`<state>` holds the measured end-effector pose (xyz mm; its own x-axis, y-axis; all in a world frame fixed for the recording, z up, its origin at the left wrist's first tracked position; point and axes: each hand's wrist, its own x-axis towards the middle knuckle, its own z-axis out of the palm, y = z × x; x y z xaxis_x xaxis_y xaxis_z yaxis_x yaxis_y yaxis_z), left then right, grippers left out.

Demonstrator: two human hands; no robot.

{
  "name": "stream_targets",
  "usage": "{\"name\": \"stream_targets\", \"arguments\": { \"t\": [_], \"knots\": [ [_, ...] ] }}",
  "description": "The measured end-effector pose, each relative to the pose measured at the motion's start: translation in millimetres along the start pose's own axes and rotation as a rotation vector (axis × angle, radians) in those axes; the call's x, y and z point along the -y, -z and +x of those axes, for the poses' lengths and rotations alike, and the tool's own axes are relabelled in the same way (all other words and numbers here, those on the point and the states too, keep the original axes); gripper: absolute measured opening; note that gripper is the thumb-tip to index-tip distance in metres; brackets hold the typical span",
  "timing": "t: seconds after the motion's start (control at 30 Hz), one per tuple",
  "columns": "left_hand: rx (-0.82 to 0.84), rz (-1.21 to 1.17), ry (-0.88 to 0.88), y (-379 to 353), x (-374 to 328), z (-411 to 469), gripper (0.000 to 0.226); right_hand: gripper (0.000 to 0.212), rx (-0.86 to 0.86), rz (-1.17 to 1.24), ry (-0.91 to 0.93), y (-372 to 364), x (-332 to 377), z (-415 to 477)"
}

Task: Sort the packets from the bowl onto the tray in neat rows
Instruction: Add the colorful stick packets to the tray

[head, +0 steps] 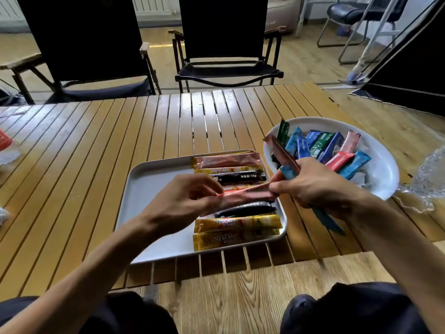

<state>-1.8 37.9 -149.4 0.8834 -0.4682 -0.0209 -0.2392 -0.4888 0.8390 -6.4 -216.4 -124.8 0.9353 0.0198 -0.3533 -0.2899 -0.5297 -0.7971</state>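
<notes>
The step in hand seems to be the laying of 1 more packet into the row. The left hand (pixel 192 196) pinches 1 end of a long pink foil stick packet (pixel 250 195) and the right hand (pixel 310 186) pinches the other end. The packet is stretched almost level between them, just above the middle of the pale grey rectangular plastic tray (pixel 149 184) at the centre of the frame. The right hand also grips a small bundle of other sticks. A second pink stick (pixel 280 150) and a blue stick (pixel 287 171) point upward from it, and a dark teal stick (pixel 327 219) points to the lower right.

A column of laid packets (pixel 237 222) fills only the right half of the tray, each one lying crosswise. From the top I see pink, gold and black, and at the bottom black and 2 gold. The hands hide the middle, so I cannot tell if a gap waits there.

In my judgement, the next move calls for lowering the pink packet flat and parallel to its neighbours, with the ends in line. The right hand must then let go of it without dropping the bundle.

The white round bowl (pixel 385 169), right of centre and near the upper right corner of the tray, holds many packets in blue, green, red and pink. The task therefore looks perhaps half done.
</notes>
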Motion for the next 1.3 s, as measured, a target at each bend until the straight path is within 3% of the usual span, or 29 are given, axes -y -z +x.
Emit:
{"name": "stream_targets", "arguments": {
  "t": [0.1, 0.27, 0.37, 0.47, 0.63, 0.87, 1.03, 1.3],
  "knots": [
    [0.023, 0.182, -0.051, -5.2, 1.9, -3.4, 0.011, 0.011, 0.013, -0.169, 0.03, -7.3, -2.4, -0.8],
    [-0.038, 0.346, -0.113, -11.1, 8.4, -4.6, 0.01, 0.016, 0.049, -0.19, -0.029, -11.2, -4.5, -0.9],
    [-0.03, 0.418, -0.197, -19.4, 8.2, -3.5, 0.023, 0.017, 0.052, -0.162, -0.028, -9.9, -4.2, -0.4],
    [-0.013, 0.519, -0.276, -27.6, 8.1, -3.3, 0.032, 0.021, -0.03, -0.044, -0.016, -4.9, -3.7, 0.6],
    [-0.018, 0.562, -0.265, -37.6, 9.4, -1.2, 0.03, 0.025, -0.184, 0.229, 0.031, 5.3, -0.2, 0.8],
    [-0.048, 0.713, -0.334, -40.2, 9.3, 1.1, 0.033, 0.027, -0.191, 0.353, 0.018, 6.5, 0.2, 0.1],
    [-0.021, 0.771, -0.365, -48.2, 8.9, 3.4, 0.042, 0.032, -0.177, 0.606, -0.016, 13.1, 3.2, -0.4],
    [-0.003, 0.753, -0.366, -48.7, 9.7, 6.4, 0.041, 0.035, -0.397, 0.643, 0.002, 10.4, 11.3, -4.1]
  ]
}}
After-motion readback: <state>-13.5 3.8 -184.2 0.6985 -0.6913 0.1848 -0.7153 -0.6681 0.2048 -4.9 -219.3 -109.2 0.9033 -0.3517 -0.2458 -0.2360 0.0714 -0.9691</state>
